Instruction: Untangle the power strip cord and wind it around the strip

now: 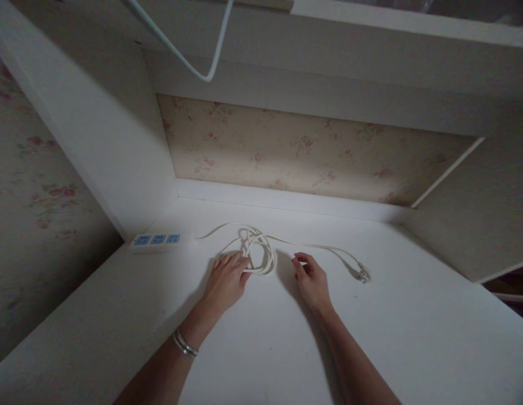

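A white power strip cord [267,260] lies in a loose coil on the white surface. My left hand [228,277] is at the coil's left side, its thumb and fingers closed around the near-left loops. Just right of the coil, apart from it, my right hand [312,279] is held with curled fingers and the thumb near the index finger; nothing shows in it. At the left, the white power strip [159,242] with blue sockets lies flat, its cord running right into the coil. The plug [363,274] rests beyond my right hand, to the right.
White side panels [117,124] and a low back ledge [286,203] border the white surface [261,349]. Flowered wallpaper [303,149] shows behind. Overhead, a bent white rod or cable [208,77] hangs below a shelf edge [392,17].
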`<state>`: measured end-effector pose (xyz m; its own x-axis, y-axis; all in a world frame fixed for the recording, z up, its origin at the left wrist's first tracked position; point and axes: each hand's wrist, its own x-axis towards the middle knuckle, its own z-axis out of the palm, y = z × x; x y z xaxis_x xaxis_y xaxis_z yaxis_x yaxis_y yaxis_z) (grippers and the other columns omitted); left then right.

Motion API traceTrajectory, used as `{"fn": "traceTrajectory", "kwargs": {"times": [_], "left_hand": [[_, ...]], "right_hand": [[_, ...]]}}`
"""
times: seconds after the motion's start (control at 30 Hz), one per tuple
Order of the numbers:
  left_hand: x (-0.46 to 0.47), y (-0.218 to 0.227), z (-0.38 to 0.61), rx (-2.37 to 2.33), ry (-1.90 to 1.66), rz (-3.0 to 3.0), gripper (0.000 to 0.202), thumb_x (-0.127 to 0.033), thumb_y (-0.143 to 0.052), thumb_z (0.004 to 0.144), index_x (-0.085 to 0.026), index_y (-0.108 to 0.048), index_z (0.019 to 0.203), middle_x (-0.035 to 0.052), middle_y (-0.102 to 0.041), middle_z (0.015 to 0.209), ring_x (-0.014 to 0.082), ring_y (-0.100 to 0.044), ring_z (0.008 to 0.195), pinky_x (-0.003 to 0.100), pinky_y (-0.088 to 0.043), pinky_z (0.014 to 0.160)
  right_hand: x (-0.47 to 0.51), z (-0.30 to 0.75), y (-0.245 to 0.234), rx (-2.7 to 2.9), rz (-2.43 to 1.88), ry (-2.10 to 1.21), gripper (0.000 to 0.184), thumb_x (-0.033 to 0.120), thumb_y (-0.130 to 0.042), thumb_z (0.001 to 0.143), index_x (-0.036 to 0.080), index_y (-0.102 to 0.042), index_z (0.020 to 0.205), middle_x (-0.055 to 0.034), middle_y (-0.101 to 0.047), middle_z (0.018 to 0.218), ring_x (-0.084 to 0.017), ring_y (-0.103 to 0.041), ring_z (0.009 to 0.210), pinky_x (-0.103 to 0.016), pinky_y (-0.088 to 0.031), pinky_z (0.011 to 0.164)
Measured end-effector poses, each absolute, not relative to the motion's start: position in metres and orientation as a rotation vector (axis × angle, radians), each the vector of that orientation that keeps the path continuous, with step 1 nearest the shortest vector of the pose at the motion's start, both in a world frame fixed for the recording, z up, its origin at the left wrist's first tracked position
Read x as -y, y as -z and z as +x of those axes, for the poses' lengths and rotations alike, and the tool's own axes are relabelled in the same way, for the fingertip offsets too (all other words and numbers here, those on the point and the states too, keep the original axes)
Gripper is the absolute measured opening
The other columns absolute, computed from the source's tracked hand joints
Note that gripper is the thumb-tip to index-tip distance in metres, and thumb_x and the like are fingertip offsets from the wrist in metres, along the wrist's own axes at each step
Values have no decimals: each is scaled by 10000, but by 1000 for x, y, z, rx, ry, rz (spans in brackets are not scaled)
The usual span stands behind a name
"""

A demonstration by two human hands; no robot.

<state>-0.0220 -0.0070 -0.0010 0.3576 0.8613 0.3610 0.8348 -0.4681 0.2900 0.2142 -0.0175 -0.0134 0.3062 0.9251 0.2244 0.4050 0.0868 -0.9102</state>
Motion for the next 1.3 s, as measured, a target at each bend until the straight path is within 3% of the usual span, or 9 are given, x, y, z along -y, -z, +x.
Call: {"fn": "traceTrajectory", "kwargs": {"times": [0.13, 0.27, 0.43, 0.63, 0.93, 1.03, 1.13, 1.3], "left_hand": [[8, -1, -19, -1565, -724, 2561, 231, -273, -586, 866, -285, -633, 1091, 42, -610, 1234, 226, -552, 1090, 374, -394, 901], [8, -5, -18, -1510, -687, 2582, 139, -321, -569, 884, -265, -686, 935, 26, -678, 969, 193, -591, 945, 331, -406, 830], [11, -9, -14, -1510, -695, 2558, 208, -373, -540, 898, -246, -701, 863, 27, -679, 868, 172, -602, 826, 307, -415, 769], [13, -8, -11, -1548, -757, 2463, 223, -399, -539, 895, -255, -705, 858, 21, -688, 852, 166, -622, 792, 288, -423, 734], [15, -10, -8, -1546, -860, 2328, 180, -386, -563, 876, -259, -675, 935, 17, -727, 901, 170, -660, 807, 272, -459, 728], [15, -10, -7, -1538, -848, 2299, 198, -392, -556, 877, -277, -675, 986, 12, -736, 949, 171, -673, 826, 271, -471, 730], [15, -10, -7, -1543, -835, 2267, 220, -404, -553, 875, -278, -678, 1005, 13, -740, 943, 173, -680, 817, 267, -477, 713], [14, -10, -9, -1563, -864, 2237, 237, -399, -555, 874, -288, -671, 1048, 2, -734, 995, 168, -679, 798, 263, -483, 685]], "right_hand": [[33, 183, 12, 1713, -1321, -482, 201, 294, -485, 893, 210, -643, 984, -50, -675, 867, -173, -603, 743, -295, -490, 679], [38, 170, 7, 2004, -1104, -359, 224, 155, -487, 869, 230, -657, 994, -60, -678, 981, -197, -584, 955, -359, -465, 879], [35, 173, 7, 1966, -1141, -363, 193, 151, -505, 868, 228, -655, 962, -60, -670, 956, -197, -581, 941, -370, -473, 867], [37, 172, 5, 2002, -1123, -285, 180, 177, -522, 870, 231, -676, 946, -69, -650, 910, -201, -566, 906, -370, -472, 825], [39, 169, -1, 2165, -1097, -248, 184, 248, -564, 872, 238, -661, 1028, -46, -666, 840, -193, -568, 851, -397, -424, 881], [38, 170, 2, 2122, -1099, -328, 130, 332, -599, 856, 222, -657, 895, -41, -647, 789, -184, -566, 801, -357, -445, 801], [38, 173, 4, 2100, -1086, -403, 209, 381, -626, 833, 212, -606, 711, -26, -610, 713, -172, -559, 748, -327, -446, 733], [38, 177, -2, 2128, -1001, -513, 322, 380, -642, 813, 216, -521, 564, 31, -514, 558, -141, -520, 626, -338, -433, 769]]}}
